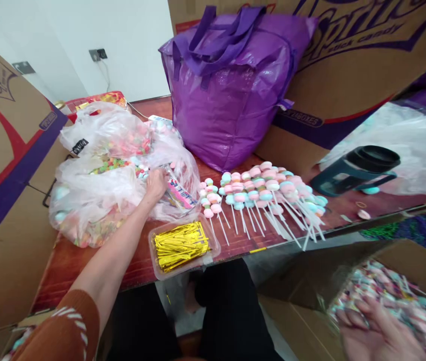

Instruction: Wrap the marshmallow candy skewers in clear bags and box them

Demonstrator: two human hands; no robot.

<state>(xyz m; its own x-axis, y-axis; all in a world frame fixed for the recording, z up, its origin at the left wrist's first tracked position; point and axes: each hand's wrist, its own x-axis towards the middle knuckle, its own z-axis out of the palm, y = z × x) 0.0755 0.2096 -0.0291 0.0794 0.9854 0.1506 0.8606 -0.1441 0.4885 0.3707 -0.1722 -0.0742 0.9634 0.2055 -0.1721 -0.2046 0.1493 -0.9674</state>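
Observation:
My left hand [156, 184] reaches across the table, its fingers bent over the upper end of a printed plastic wrapper [181, 189] among clear plastic bags. The fingertips are partly hidden. At the lower right, my right hand [384, 328] is somewhat blurred, fingers apart, over a cardboard box of wrapped candy [389, 281]. No object shows in it. Pink and blue marshmallow sticks [261, 188] lie in a row on the table. In front of my left forearm's reach, a clear plastic tub [213, 250] holds gold twist ties [181, 245].
Knotted plastic bags of candy [96, 195] crowd the table's left side. A purple tote bag [231, 95] stands behind the marshmallows. To its right is a dark tumbler [343, 175] beside white plastic [419, 150]. Large cartons [6, 200] flank the table [130, 265].

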